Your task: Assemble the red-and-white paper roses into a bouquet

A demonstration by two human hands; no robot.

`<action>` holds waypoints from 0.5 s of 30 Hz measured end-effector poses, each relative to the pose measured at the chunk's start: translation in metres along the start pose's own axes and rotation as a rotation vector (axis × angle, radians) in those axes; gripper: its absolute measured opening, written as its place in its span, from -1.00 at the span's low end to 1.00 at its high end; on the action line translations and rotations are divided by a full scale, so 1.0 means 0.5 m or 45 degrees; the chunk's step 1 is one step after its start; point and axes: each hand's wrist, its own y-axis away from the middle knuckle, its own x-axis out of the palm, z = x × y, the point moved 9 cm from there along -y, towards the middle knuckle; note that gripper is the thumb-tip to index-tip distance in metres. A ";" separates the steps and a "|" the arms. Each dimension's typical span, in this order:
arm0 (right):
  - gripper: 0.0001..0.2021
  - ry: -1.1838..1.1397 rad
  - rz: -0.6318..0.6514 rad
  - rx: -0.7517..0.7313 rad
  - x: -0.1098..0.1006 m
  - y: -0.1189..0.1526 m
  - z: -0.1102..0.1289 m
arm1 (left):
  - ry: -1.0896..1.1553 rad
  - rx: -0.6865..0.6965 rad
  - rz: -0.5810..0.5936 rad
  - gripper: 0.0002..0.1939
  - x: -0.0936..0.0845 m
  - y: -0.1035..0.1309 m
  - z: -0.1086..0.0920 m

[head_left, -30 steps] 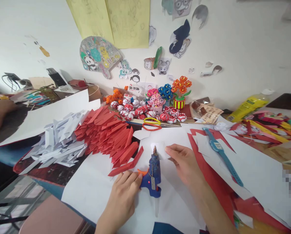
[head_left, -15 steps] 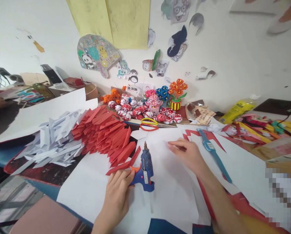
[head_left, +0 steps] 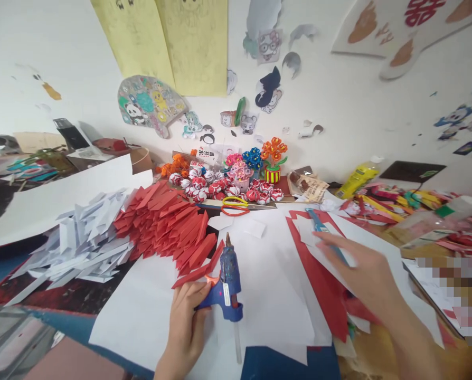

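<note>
A dark blue hot glue gun (head_left: 230, 269) stands nozzle up over white paper, with a clear glue stick (head_left: 237, 343) out of its lower end. My left hand (head_left: 186, 316) is closed around its handle, fingers near the orange trigger. Over at the right, my right hand (head_left: 362, 274) reaches across a long light-blue tool (head_left: 319, 221), probably a utility knife. Its fingers are stretched out and apart; whether they touch the tool I cannot tell. A small white paper piece (head_left: 255, 228) lies on the sheets beyond the glue gun.
Folded red paper strips (head_left: 168, 224) and folded white strips (head_left: 81, 232) are heaped at left. Yellow-and-red-handled scissors (head_left: 235, 206) lie in front of red-and-white paper flowers (head_left: 220, 186). A yellow bottle (head_left: 358, 177) leans near the wall; red sheets (head_left: 331, 306) lie at right.
My right hand has moved right, from above the white sheets to over the light-blue tool. The small white paper piece shows where that hand was. My left hand still holds the glue gun.
</note>
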 end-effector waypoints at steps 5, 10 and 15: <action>-0.61 -0.519 0.551 0.057 0.104 0.024 0.004 | 0.059 -0.009 -0.001 -0.68 -0.002 0.006 0.000; -0.78 0.352 0.270 -0.163 0.157 -0.022 0.027 | 0.187 -0.068 -0.006 -0.69 -0.004 0.020 0.006; -0.83 0.787 0.445 -0.560 0.295 -0.045 0.084 | 0.293 -0.186 -0.049 -0.74 -0.005 0.033 0.012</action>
